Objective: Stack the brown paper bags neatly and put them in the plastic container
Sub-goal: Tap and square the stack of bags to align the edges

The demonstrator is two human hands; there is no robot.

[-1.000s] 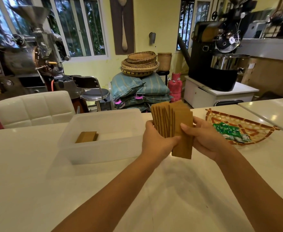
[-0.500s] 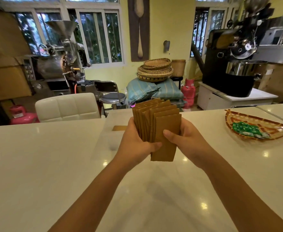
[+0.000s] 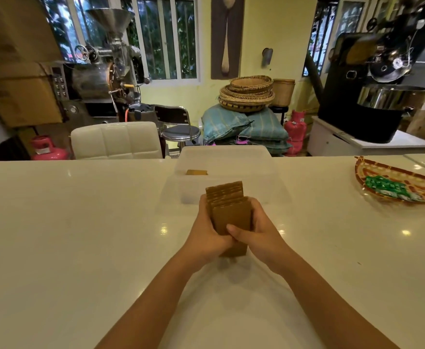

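Here, two hands, left hand (image 3: 207,234), right hand (image 3: 259,234), grips closed on one bag stack (image 3: 230,210), one container (image 3: 225,167) behind.

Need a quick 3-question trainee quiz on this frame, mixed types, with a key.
1. True or false: both hands grip the stack of brown paper bags.
2. Where is the plastic container? A) beyond the stack B) left of the stack C) on the white chair
3. What already lies inside the container?

Key:
1. True: left hand and right hand clamp it upright on the white counter.
2. A
3. Brown paper bags; how many cannot be told.
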